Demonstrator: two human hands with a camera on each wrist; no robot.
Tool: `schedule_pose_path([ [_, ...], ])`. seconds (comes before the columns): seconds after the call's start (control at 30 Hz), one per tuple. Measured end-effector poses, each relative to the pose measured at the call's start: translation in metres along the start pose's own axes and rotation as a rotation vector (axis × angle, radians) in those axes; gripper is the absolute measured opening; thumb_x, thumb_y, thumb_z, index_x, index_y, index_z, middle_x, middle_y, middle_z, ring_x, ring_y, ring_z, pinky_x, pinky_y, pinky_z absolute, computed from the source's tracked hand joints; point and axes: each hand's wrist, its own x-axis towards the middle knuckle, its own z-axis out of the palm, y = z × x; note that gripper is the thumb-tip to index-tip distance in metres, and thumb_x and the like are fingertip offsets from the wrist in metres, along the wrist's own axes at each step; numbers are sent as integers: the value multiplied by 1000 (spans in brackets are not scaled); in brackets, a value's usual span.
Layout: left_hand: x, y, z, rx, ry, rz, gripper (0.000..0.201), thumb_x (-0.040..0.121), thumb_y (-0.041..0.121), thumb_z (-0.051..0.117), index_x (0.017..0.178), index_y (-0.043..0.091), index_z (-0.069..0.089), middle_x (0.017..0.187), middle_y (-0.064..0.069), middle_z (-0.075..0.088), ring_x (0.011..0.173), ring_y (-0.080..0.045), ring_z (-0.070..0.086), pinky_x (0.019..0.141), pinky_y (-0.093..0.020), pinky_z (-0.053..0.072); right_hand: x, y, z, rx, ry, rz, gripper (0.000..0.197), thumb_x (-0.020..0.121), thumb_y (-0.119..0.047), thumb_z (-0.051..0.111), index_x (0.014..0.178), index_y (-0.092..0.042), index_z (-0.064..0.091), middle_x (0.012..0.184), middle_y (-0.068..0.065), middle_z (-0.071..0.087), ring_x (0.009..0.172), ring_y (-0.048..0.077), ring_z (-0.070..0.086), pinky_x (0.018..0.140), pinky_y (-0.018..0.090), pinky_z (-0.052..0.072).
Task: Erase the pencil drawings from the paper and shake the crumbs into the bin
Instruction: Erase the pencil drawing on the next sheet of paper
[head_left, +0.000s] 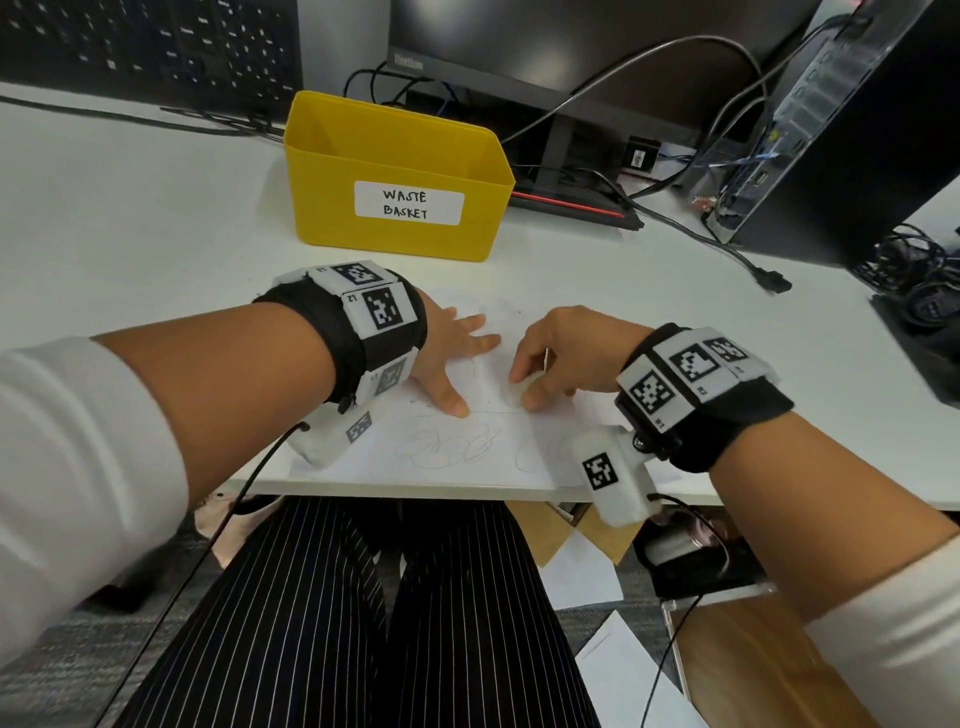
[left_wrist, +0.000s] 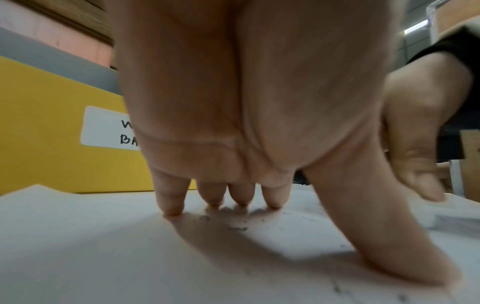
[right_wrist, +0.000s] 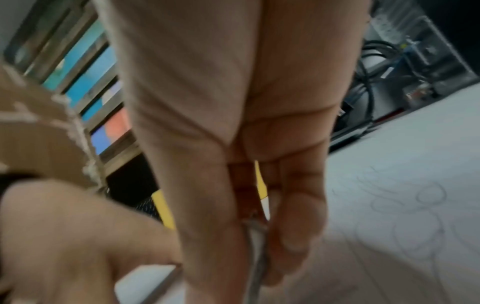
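Pinstriped trousers (head_left: 363, 613) fill the near foreground under the table (head_left: 130, 208) edge; on that edge lies the paper (head_left: 457, 467), a thin white sheet, flat, its long side running left to right along the near lip. Faint looping pencil scribbles (head_left: 447, 444) sit on the near half, toward the body from both hands and so far untouched; dark eraser crumbs (left_wrist: 237, 228) are scattered by the left fingertips. Right hand (head_left: 566, 358) is curled down onto the sheet, fingers and thumb pinching a small pale eraser (head_left: 524, 387), its tip on the paper; the block's shape is blurred in the wrist view. Left hand (head_left: 452, 358) lies spread, fingers straight, tips and thumb pressing the sheet flat just beside the right hand. Judgement: erasing is partly done, and the remaining scribbles lie nearer the body than the eraser, so the rubbing hand must draw back. Beyond the hands, well apart, stands the yellow bin (head_left: 395, 171), smooth rigid plastic, rectangular, open-topped, labelled WASTE BASKET. Behind it, a black monitor (head_left: 571, 57) and loose cables (head_left: 691, 228).
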Motion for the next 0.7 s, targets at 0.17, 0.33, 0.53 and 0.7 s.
schedule_pose_path([
  [0.17,-3,1,0,-14,5,6,96,87,57,49,148,25,-19,155,0,-23,146,-25,-11,116,-46,5,0,13,-9,111,153,51,27,74,-22,77,99,-14,71,66,-10,53,55,5,51,58,12,42],
  [0.33,-7,2,0,-10,24,1,93,89,56,48,148,25,-17,156,0,-21,146,-24,-9,116,-44,7,7,12,-4,114,257,69,28,78,-22,74,104,-14,70,69,-12,50,65,5,50,60,6,36],
  [0.53,-3,2,0,-32,23,-16,101,87,56,52,148,15,-17,156,1,-20,146,-22,-9,117,-38,6,6,9,6,71,238,2,26,78,-15,72,104,-12,70,77,-11,54,71,5,48,55,-1,35],
  [0.7,-3,2,0,-35,26,-14,102,87,56,52,148,12,-17,156,1,-20,146,-20,-9,117,-36,5,-4,12,2,218,32,5,25,74,-16,77,98,-11,72,64,-8,58,55,3,52,58,8,42],
])
